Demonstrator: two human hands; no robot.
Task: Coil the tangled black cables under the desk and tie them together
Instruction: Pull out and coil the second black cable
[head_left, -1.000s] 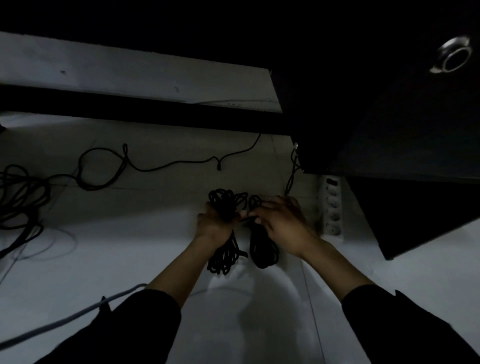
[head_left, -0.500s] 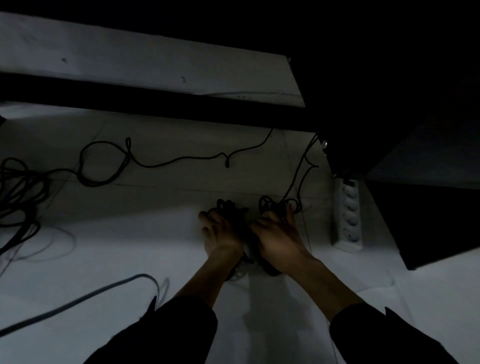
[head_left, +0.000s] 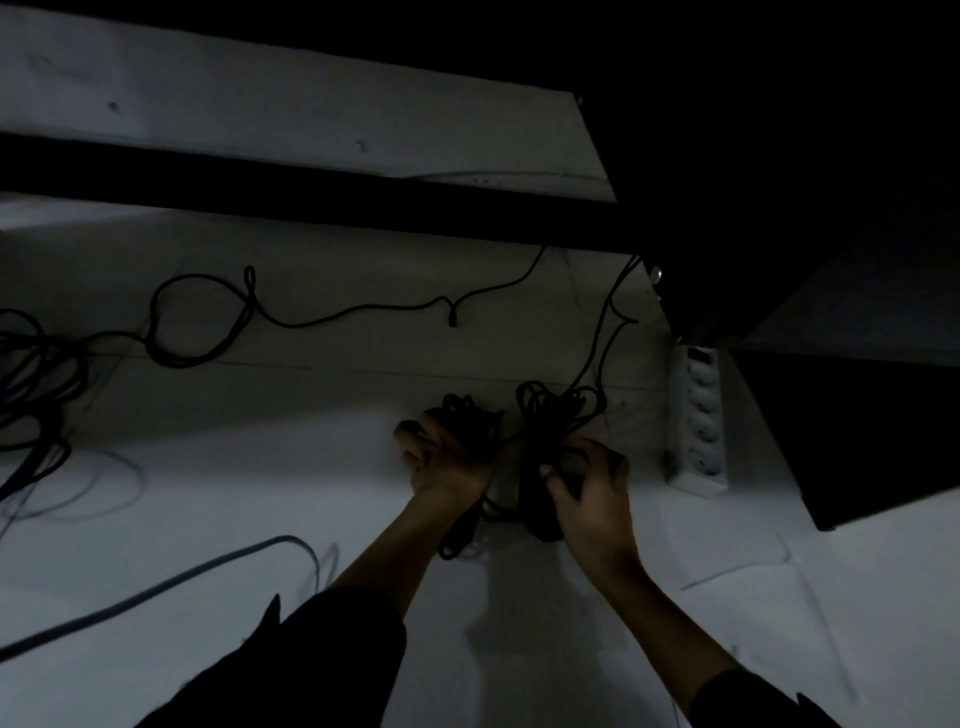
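Two coiled bundles of black cable lie side by side on the pale floor. My left hand (head_left: 444, 460) grips the left bundle (head_left: 470, 415) from above. My right hand (head_left: 587, 480) holds the right bundle (head_left: 545, 431), fingers curled round its middle. A strand runs between the two bundles. From the right bundle a cable (head_left: 602, 332) leads up toward the dark desk cabinet. The lower ends of both bundles show below my wrists.
A white power strip (head_left: 698, 421) lies just right of my hands beside the dark cabinet (head_left: 857, 405). A loose black cable (head_left: 311, 322) snakes across the floor behind. A black tangle (head_left: 31, 389) sits far left. A grey cable (head_left: 156, 592) crosses the near left floor.
The bundles went from lifted to lying low on the floor. My right hand has shifted right and now curls round the right bundle. The view has tilted slightly.
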